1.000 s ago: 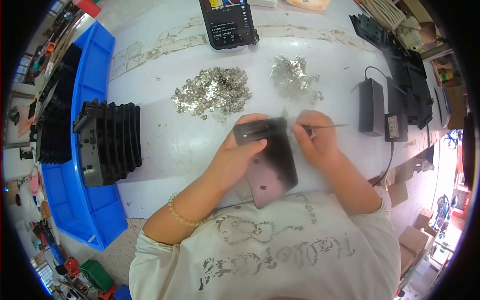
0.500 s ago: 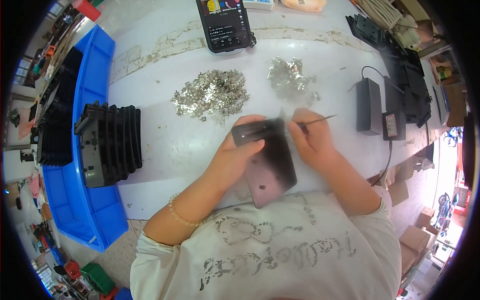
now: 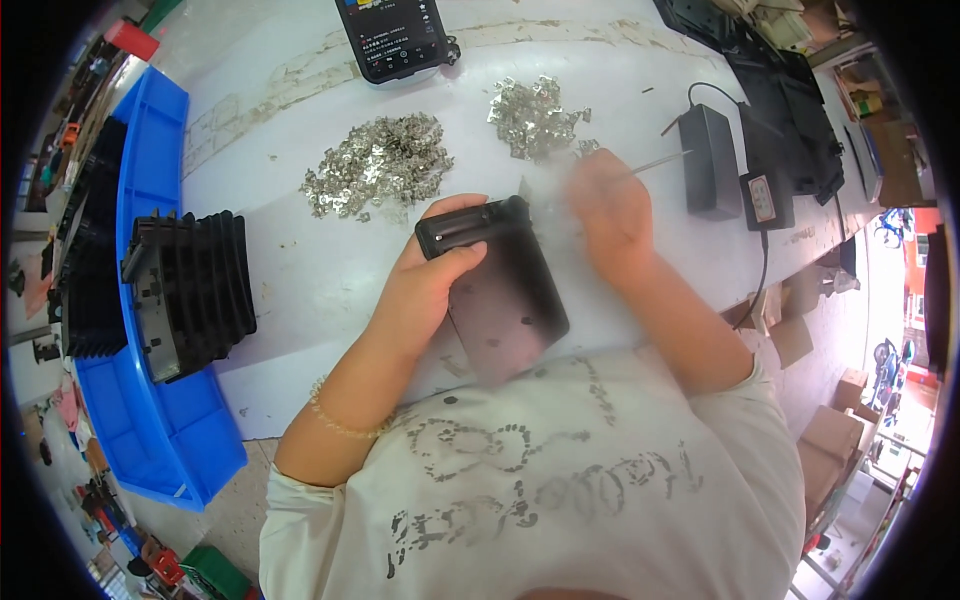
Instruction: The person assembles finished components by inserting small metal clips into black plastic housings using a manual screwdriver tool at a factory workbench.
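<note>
My left hand (image 3: 432, 285) grips a flat black plastic housing (image 3: 515, 300), thumb across its front and fingers behind. The housing is tilted, its lower end near my shirt, with a rounded ridge along the top. My right hand (image 3: 612, 215) is closed on a thin pointed metal tool (image 3: 660, 162) that sticks out to the right; motion smears the fingertips. That hand is just below a smaller pile of shiny metal pieces (image 3: 535, 118); whether it touches any, I cannot tell. A larger pile of similar metal clips (image 3: 378, 165) lies beyond my left hand.
A stack of black housings (image 3: 195, 295) stands at the left, beside a blue crate (image 3: 150, 200) with more black parts. A phone (image 3: 395, 40) is propped at the back. At the right are a black power adapter (image 3: 710, 160), its cable and further black housings (image 3: 785, 110).
My right hand has moved away from the housing's top edge, up toward the smaller pile, with the tool still in it. My left hand keeps hold of the housing. The whole view has shifted.
</note>
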`<state>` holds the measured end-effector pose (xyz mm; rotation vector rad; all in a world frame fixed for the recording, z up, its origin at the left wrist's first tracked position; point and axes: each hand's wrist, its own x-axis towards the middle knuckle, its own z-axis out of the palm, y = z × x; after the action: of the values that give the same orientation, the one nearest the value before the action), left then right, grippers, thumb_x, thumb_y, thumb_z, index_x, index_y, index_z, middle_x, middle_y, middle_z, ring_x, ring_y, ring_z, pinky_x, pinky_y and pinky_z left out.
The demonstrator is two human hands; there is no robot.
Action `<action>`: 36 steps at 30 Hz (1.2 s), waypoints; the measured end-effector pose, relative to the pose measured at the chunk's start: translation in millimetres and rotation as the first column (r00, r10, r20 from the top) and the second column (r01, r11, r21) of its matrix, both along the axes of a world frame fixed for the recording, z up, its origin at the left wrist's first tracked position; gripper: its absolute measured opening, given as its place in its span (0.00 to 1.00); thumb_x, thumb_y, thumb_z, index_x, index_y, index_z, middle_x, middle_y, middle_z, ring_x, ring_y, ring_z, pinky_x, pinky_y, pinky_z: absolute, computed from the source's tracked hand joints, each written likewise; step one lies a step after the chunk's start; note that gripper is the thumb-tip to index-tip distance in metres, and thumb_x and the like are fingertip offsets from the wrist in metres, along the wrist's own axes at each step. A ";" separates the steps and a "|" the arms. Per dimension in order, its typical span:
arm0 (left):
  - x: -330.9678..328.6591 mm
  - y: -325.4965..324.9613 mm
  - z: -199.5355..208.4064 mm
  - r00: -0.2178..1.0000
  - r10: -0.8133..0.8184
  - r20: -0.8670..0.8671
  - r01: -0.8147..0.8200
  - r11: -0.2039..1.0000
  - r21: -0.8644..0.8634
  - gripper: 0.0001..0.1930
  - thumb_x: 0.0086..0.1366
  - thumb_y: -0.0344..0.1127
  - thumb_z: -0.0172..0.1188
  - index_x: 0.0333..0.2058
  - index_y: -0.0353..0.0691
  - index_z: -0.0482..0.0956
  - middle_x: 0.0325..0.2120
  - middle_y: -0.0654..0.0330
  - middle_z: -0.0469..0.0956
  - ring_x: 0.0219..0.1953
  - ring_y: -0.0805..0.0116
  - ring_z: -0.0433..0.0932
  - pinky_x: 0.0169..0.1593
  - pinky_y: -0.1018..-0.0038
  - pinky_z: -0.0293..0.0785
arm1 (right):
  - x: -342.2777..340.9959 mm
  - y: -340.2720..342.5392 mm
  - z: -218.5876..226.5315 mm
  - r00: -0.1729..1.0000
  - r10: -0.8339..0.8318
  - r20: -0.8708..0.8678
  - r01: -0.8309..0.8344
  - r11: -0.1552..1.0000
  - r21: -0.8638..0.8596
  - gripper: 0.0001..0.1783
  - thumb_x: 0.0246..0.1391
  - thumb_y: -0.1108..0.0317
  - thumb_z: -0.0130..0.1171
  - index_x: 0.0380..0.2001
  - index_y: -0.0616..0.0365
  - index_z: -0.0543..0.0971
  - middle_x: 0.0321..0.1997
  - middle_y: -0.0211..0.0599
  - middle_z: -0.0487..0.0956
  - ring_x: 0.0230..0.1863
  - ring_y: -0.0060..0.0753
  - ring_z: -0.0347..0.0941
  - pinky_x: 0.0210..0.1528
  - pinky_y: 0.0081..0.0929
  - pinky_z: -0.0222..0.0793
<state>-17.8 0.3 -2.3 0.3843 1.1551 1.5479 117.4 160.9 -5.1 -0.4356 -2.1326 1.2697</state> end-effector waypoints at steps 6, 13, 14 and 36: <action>-1.5 -0.3 -0.3 0.999 -0.019 -0.043 0.019 1.000 -0.001 0.20 0.60 0.25 0.52 0.53 0.40 0.66 0.43 0.64 0.72 0.46 0.77 0.68 0.52 0.78 0.63 | -3.6 -2.6 3.2 0.998 0.019 0.067 -0.018 1.000 -0.006 0.07 0.57 0.71 0.51 0.27 0.63 0.71 0.20 0.30 0.66 0.22 0.20 0.58 0.26 0.20 0.57; 0.1 -0.8 0.4 1.000 -0.004 0.012 0.003 0.999 0.049 0.20 0.59 0.25 0.52 0.52 0.40 0.66 0.44 0.63 0.72 0.47 0.74 0.69 0.54 0.76 0.63 | -3.2 -3.1 0.3 0.987 0.007 0.163 -0.005 1.000 -0.018 0.08 0.57 0.71 0.52 0.25 0.61 0.70 0.17 0.27 0.64 0.20 0.16 0.55 0.22 0.19 0.54; -0.5 -2.2 -1.8 1.000 -0.008 -0.011 0.009 0.998 0.057 0.21 0.59 0.25 0.52 0.52 0.40 0.66 0.44 0.63 0.72 0.48 0.74 0.69 0.54 0.76 0.63 | -3.6 -3.3 0.2 0.988 0.016 0.151 -0.014 1.000 -0.016 0.08 0.57 0.71 0.52 0.25 0.61 0.70 0.17 0.27 0.64 0.20 0.16 0.55 0.22 0.19 0.54; -1.8 -1.2 2.6 1.000 -0.026 -0.003 0.026 1.000 -0.005 0.22 0.59 0.25 0.52 0.54 0.43 0.66 0.46 0.64 0.71 0.47 0.73 0.68 0.52 0.74 0.64 | 72.3 69.3 45.7 0.859 -0.272 0.434 -0.216 0.577 0.788 0.17 0.42 0.83 0.52 0.39 0.59 0.75 0.38 0.39 0.73 0.44 0.42 0.69 0.45 0.37 0.62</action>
<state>-19.6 -1.0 0.3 0.3971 1.1525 1.5217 189.7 230.2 40.5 -0.4048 -2.8536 -0.0369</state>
